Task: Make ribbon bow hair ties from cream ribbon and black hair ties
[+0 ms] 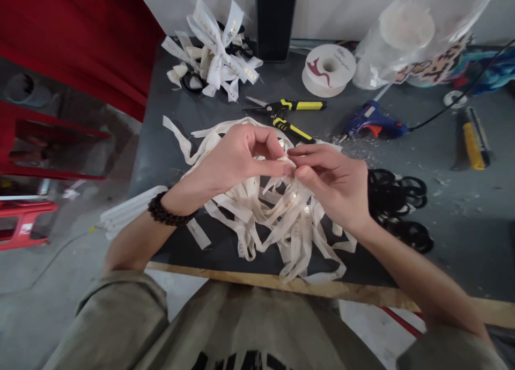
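Grey tabletop (pixel 462 214) under ribbons (pixel 303 230); pale wall (pixel 333 10).

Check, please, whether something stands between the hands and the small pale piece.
Nothing visible does: the left hand and right hand meet at the piece. The ribbons lie below; the pliers lie beyond the hands.

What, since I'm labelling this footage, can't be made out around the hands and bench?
All in the head view:
- Pale piece: its folds are mostly covered by the fingers of the left hand and right hand.
- Ribbons: lettering too small and creased to read in full.
- Black bands: overlapping, partly behind the right arm; no sure count.
- Cord: far end cut off by the right edge.
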The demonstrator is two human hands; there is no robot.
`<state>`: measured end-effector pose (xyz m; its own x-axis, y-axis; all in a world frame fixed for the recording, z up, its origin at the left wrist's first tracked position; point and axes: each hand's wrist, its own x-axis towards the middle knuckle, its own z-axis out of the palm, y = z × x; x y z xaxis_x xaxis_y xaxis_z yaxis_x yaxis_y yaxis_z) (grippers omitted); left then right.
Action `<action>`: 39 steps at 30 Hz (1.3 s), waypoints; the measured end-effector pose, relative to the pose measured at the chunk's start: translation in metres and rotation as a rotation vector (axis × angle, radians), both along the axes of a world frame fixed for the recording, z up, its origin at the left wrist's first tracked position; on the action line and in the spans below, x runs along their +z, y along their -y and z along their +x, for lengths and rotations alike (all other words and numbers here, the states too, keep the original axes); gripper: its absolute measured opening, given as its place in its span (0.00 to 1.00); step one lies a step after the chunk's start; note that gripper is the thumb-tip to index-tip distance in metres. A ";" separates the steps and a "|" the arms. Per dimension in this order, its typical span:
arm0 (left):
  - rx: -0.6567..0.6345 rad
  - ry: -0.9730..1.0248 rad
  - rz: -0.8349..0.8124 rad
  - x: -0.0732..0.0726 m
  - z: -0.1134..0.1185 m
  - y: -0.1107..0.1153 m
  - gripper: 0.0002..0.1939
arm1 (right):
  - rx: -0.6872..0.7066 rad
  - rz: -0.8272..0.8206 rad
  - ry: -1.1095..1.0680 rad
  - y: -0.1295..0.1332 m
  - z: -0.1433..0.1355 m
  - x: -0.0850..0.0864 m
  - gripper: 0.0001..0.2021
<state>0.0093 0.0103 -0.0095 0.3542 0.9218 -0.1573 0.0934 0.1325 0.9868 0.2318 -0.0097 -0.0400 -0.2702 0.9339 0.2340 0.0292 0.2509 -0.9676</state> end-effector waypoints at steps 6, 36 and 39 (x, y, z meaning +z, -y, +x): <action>-0.011 -0.147 0.112 0.001 -0.001 -0.002 0.10 | -0.045 -0.009 0.100 -0.002 0.001 0.003 0.05; -0.076 -0.414 0.331 0.007 -0.006 -0.007 0.09 | 0.026 -0.283 -0.037 -0.012 0.002 -0.011 0.14; -0.110 -0.441 0.350 0.012 -0.008 -0.007 0.09 | 0.041 -0.423 -0.179 -0.014 0.000 -0.016 0.17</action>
